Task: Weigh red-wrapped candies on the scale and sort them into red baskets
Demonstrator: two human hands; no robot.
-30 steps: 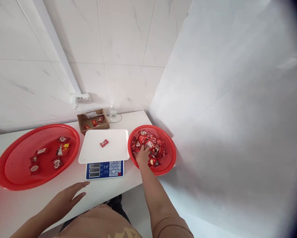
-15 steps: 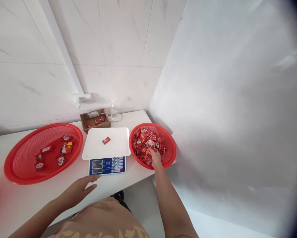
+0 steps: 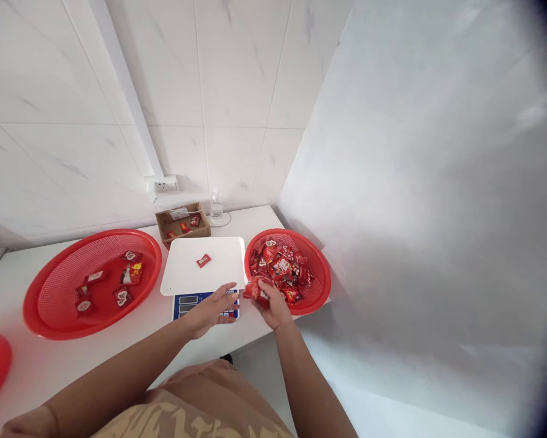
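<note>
Red wrapped candies are gripped in my right hand, over the near-left rim of the right red basket. More red packets fill much of that basket. My left hand has its fingers apart and holds nothing; it hovers over the blue keypad panel of the scale, hiding part of it. On the scale's white tray lies one small red packet. The left red basket contains several scattered packets.
Behind the tray stands a small cardboard box with a few red packets, beside a clear bottle. Another red basket is at the left edge. A grey-white panel rises on the right.
My right hand has lifted out of the right basket with candies and moved left toward me. My left hand has moved right and up, over the scale's panel. The view has shifted slightly.
</note>
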